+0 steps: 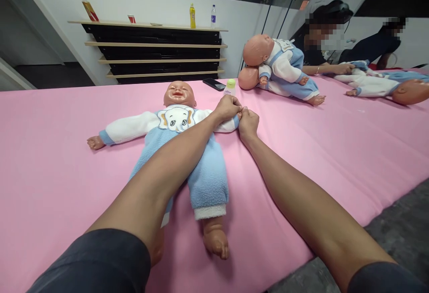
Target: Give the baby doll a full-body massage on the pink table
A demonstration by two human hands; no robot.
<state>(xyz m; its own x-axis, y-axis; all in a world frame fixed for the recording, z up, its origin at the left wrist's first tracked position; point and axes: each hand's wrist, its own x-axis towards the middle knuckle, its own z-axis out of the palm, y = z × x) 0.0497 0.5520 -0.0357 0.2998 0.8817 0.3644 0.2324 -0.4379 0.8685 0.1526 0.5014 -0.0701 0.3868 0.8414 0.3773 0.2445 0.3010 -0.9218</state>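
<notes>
A baby doll (177, 94) lies on its back on a pink-covered table, dressed in a white and light blue fleece suit with an elephant face on the chest. My left hand (229, 107) reaches across its body and is closed, fingers pinched at the doll's hand on the right side of the picture. From the other side, my right hand (248, 123) is closed at the same small hand, close to the blue cuff (236, 122). Between my fingers the doll's hand is mostly hidden. Its other arm (130, 129) stretches out to the left.
Behind my hands stand a small bottle with a yellow-green cap (230, 86) and a black phone (213, 84). Two stacked dolls (281, 63) lie at the back right. Farther right, a person handles another doll (378, 83). A shelf unit (157, 43) with bottles stands by the wall.
</notes>
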